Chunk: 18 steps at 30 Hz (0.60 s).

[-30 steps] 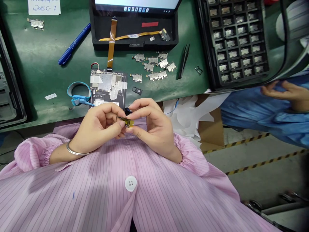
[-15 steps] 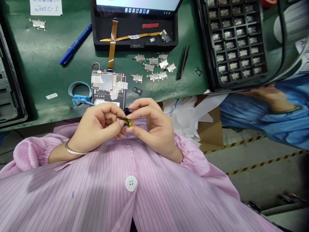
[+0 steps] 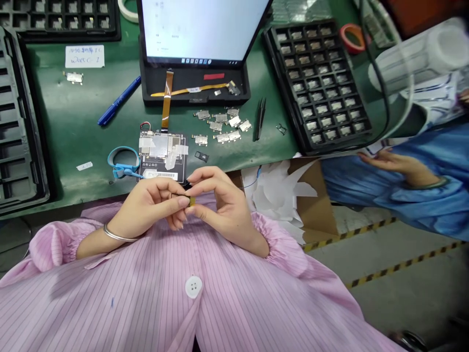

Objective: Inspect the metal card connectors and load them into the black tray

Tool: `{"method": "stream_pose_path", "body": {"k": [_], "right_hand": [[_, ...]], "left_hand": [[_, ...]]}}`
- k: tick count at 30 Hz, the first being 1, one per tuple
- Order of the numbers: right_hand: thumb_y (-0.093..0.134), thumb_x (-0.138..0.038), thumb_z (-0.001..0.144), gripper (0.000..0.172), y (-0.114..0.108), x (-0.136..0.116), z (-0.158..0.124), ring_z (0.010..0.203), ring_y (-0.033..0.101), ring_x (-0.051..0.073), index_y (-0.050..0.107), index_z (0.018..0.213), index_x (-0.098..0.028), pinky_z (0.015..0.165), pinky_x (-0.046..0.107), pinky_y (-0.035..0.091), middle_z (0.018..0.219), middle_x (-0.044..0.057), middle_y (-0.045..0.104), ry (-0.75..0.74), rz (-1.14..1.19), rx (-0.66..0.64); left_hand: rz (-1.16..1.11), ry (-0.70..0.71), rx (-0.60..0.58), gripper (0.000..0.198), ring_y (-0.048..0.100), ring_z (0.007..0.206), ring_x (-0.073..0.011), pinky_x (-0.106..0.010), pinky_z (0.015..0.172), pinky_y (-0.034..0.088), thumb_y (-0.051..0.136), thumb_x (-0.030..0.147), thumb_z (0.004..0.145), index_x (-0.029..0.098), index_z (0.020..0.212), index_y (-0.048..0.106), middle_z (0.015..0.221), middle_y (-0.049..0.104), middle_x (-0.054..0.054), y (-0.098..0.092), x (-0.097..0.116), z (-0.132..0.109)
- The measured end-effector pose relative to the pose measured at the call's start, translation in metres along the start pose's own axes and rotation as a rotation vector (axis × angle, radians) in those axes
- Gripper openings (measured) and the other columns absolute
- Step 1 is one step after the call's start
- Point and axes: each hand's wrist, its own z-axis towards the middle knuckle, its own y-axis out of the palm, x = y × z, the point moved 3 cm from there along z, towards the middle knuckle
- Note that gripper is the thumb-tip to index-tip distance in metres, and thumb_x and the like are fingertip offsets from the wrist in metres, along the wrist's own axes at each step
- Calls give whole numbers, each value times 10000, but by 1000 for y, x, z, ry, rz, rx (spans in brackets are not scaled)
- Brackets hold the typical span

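Mostly covered by the fingertips of left hand (image 3: 148,201) and right hand (image 3: 223,208): small part (image 3: 192,201) with yellow end, too hidden to identify. Behind the left hand: stretch of the lower edge of board (image 3: 159,145). Too fine to read: barcode (image 3: 167,175) on that board. Cut off by the top edge: screen (image 3: 205,29), with illegible lettering. Cut off by the left edge: side tray (image 3: 36,146); by top and left edges together: upper tray (image 3: 73,36). Blurred on card (image 3: 84,56): first handwritten line. Too small to read: marks on paper slip (image 3: 84,166). Cut off by the right edge: co-worker's sleeve (image 3: 432,190). Unclear at co-worker's hand (image 3: 397,164): pale object (image 3: 375,148).
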Motion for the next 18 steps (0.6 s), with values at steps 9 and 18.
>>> {"method": "stream_pose_path", "body": {"k": [9, 18], "right_hand": [[764, -233, 828, 153, 1, 2, -1, 1040, 606, 196, 689, 959, -259, 957, 404, 491, 1066, 42, 619, 4, 17, 18], [759, -247, 830, 157, 2, 2, -2, 1040, 611, 205, 680, 966, -257, 939, 404, 497, 1079, 42, 637, 7, 47, 22]], "left_hand": [[24, 39, -26, 183, 691, 577, -120, -173, 532, 584, 691, 313, 901, 146, 830, 665, 684, 716, -13, -3, -2, -1], [155, 151, 85, 173, 675, 558, -112, -170, 527, 580, 703, 282, 886, 141, 811, 634, 674, 702, -10, -4, 3, -5]]}}
